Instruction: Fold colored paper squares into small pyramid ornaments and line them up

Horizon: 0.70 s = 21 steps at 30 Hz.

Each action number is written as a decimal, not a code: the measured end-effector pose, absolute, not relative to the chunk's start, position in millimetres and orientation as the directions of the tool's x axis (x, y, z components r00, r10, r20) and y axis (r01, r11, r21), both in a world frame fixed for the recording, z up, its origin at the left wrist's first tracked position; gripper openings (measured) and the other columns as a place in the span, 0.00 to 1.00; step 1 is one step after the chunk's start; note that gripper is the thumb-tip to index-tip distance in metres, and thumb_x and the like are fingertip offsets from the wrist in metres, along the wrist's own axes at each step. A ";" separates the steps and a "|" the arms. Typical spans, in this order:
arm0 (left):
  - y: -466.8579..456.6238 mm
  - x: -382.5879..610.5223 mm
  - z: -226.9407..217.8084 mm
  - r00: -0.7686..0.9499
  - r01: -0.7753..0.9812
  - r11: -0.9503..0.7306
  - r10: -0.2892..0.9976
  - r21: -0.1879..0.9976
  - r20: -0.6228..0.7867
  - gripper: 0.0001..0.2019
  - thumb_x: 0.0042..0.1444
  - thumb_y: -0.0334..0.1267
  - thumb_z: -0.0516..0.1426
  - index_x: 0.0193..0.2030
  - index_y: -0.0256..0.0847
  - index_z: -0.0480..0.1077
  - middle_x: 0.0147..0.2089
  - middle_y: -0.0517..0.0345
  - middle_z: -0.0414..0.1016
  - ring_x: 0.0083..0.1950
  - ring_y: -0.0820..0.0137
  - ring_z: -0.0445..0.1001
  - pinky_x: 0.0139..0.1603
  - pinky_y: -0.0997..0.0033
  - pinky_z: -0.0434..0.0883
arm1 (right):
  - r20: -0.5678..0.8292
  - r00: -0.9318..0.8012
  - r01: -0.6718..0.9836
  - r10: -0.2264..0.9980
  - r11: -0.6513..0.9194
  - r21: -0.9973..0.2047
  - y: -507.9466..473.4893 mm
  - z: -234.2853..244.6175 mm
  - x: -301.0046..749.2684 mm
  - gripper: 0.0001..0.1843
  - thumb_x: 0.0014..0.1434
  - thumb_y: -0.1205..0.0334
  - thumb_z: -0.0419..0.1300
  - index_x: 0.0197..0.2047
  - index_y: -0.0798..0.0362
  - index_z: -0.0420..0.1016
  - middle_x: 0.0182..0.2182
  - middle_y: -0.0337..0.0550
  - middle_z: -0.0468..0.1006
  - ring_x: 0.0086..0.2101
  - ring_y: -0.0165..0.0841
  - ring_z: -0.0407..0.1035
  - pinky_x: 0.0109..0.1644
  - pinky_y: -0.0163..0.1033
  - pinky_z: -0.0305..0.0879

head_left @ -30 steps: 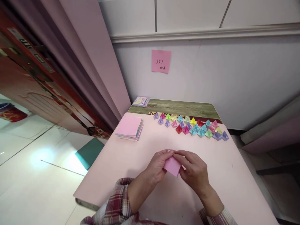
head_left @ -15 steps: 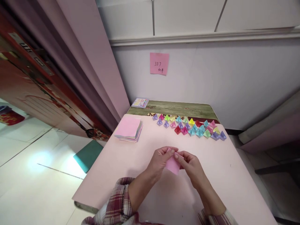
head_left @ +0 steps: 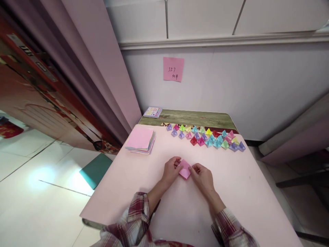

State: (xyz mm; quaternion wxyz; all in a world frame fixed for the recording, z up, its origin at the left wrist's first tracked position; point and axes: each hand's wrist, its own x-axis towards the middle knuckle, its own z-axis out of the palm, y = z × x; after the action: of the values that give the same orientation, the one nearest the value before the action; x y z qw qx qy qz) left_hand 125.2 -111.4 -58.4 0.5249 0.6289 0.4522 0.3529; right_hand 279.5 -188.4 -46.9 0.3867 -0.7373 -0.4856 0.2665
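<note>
A small folded pink paper lies low on the pink table top, pinched from both sides. My left hand grips its left edge with curled fingers. From the other side my right hand holds its right edge, fingers closed. Both wrists wear plaid sleeves. Beyond the hands, several small folded paper shapes in many colours stand in rows near the table's far edge. To the far left rests a stack of square paper sheets, pink on top.
A wooden strip behind the pink top carries a small printed pack. A pink note sticks on the white wall. A curtain and red door stand left; a green mat lies on the tiled floor.
Both hands have moved forward and down with the pink paper, from held up near my body to resting on the table. The paper looks smaller and more folded.
</note>
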 end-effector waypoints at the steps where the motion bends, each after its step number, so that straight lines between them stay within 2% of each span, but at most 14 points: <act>1: -111.1 122.8 -60.7 0.357 0.263 -0.122 0.934 0.957 0.021 0.16 0.48 0.31 0.60 0.47 0.38 0.72 0.40 0.55 0.73 0.33 0.72 0.69 0.37 0.70 0.68 | 0.005 0.376 0.566 0.926 -0.225 -0.793 -188.6 -49.3 280.3 0.15 0.57 0.50 0.57 0.27 0.50 0.74 0.22 0.37 0.75 0.23 0.32 0.68 0.27 0.35 0.60; 3: -111.0 117.6 -63.0 0.386 0.355 -0.281 0.913 0.892 0.134 0.18 0.50 0.30 0.58 0.49 0.40 0.71 0.47 0.51 0.71 0.40 0.68 0.70 0.43 0.67 0.69 | 0.062 0.380 0.641 0.923 -0.215 -0.737 -188.6 -55.1 280.5 0.12 0.57 0.52 0.57 0.33 0.50 0.76 0.26 0.39 0.77 0.26 0.33 0.69 0.28 0.35 0.61; 5: -111.4 112.0 -62.8 0.425 0.403 -0.407 0.876 0.820 0.226 0.16 0.52 0.30 0.57 0.49 0.42 0.71 0.51 0.50 0.70 0.49 0.64 0.69 0.51 0.62 0.66 | 0.154 0.384 0.687 0.910 -0.170 -0.707 -189.0 -61.9 280.1 0.13 0.57 0.55 0.57 0.42 0.51 0.75 0.34 0.42 0.78 0.29 0.34 0.71 0.32 0.37 0.64; 7: -111.4 106.5 -61.1 0.484 0.437 -0.478 0.839 0.762 0.248 0.12 0.56 0.31 0.55 0.45 0.43 0.73 0.49 0.51 0.73 0.52 0.61 0.67 0.56 0.58 0.62 | 0.239 0.350 0.711 0.906 -0.090 -0.697 -190.6 -68.0 280.8 0.15 0.57 0.58 0.55 0.47 0.52 0.74 0.41 0.46 0.77 0.30 0.32 0.70 0.34 0.37 0.66; 9: -111.0 101.5 -58.8 0.541 0.462 -0.499 0.813 0.733 0.213 0.11 0.59 0.30 0.52 0.42 0.43 0.74 0.42 0.52 0.75 0.49 0.61 0.69 0.57 0.56 0.60 | 0.270 0.264 0.712 0.926 0.002 -0.702 -193.8 -70.9 284.3 0.14 0.58 0.62 0.53 0.45 0.51 0.75 0.45 0.46 0.75 0.28 0.30 0.69 0.34 0.36 0.66; 12: -109.9 95.7 -55.5 0.588 0.459 -0.495 0.792 0.738 0.165 0.14 0.60 0.29 0.48 0.43 0.43 0.75 0.38 0.52 0.76 0.47 0.63 0.70 0.57 0.57 0.59 | 0.223 0.097 0.671 0.970 0.102 -0.734 -199.1 -67.8 293.7 0.20 0.52 0.69 0.52 0.47 0.49 0.75 0.49 0.45 0.74 0.27 0.28 0.68 0.34 0.36 0.67; 15: -109.3 92.7 -54.3 0.620 0.444 -0.507 0.769 0.738 0.156 0.16 0.57 0.28 0.49 0.45 0.44 0.74 0.42 0.52 0.77 0.49 0.62 0.69 0.58 0.57 0.57 | 0.155 0.017 0.629 0.988 0.110 -0.770 -201.3 -62.0 301.6 0.25 0.50 0.69 0.54 0.52 0.49 0.72 0.55 0.48 0.70 0.23 0.25 0.64 0.33 0.36 0.67; 21: -110.1 91.5 -58.0 0.638 0.422 -0.558 0.743 0.714 0.204 0.18 0.46 0.25 0.52 0.42 0.43 0.75 0.45 0.53 0.76 0.50 0.61 0.68 0.58 0.57 0.56 | 0.147 0.059 0.631 0.987 0.077 -0.772 -196.0 -65.9 302.5 0.17 0.54 0.60 0.60 0.48 0.48 0.76 0.55 0.48 0.69 0.20 0.22 0.60 0.31 0.36 0.67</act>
State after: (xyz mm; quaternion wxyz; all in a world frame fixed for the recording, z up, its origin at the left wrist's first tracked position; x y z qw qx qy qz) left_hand 91.5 -110.1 -58.0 0.3202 0.8464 0.3440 0.2506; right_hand 302.5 -196.0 -65.9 0.3598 -0.6326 -0.6397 0.2473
